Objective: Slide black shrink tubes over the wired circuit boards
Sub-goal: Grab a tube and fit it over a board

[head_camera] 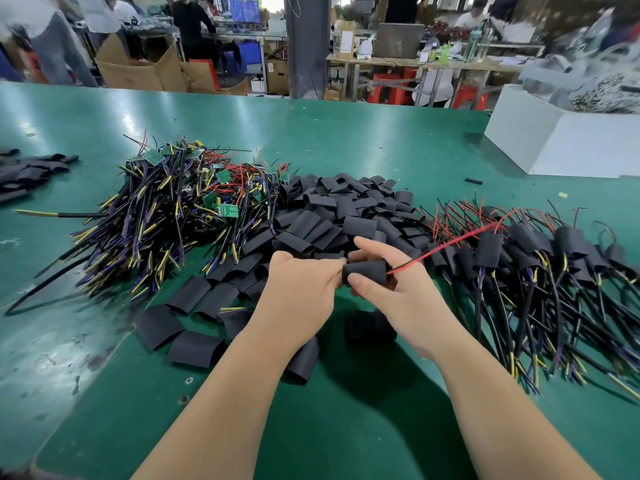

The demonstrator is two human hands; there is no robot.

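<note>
Bare mat (346, 427) near; tube pile (346, 216) blocks ahead.

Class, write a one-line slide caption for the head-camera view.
Left hand and right hand grip a black shrink tube trailing a red wire, loose tubes piled behind.

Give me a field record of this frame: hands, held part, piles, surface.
left hand: pinches the left end of the held tube
right hand: grips the held tube
red wire: sticks out of the tube's right end
unsleeved boards pile: left of the hands
empty tubes pile: centre, beyond the hands
sleeved pile: right of the hands
table: green
</note>
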